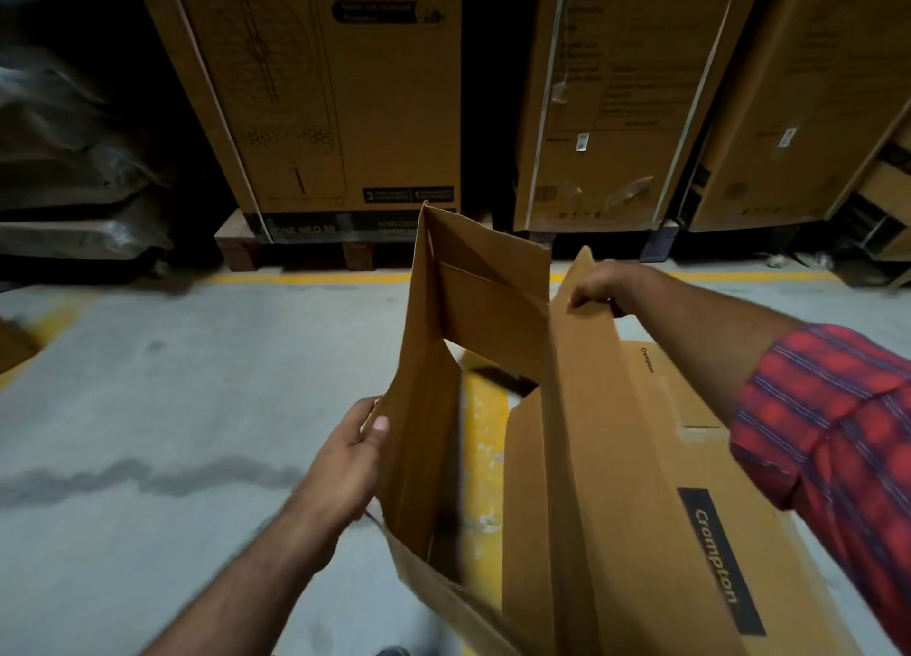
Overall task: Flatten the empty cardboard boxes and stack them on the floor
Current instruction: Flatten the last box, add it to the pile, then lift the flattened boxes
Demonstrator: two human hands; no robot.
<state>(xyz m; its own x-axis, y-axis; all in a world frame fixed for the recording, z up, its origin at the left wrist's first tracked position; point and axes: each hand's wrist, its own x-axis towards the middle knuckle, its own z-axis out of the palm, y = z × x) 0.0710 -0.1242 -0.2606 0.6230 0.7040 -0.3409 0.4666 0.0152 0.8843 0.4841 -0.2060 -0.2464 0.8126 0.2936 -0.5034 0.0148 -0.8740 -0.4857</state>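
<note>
Left hand (352,451): pinches the open cardboard box (473,340) by its left panel.
Right hand (599,288): grips the right flap.

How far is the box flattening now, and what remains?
Done: one Crompton box lies flattened on the floor. In hand: the left hand and right hand grip opposite walls of an open cardboard box, not yet collapsed. Left: flatten it and lay it on the Crompton box.
</note>
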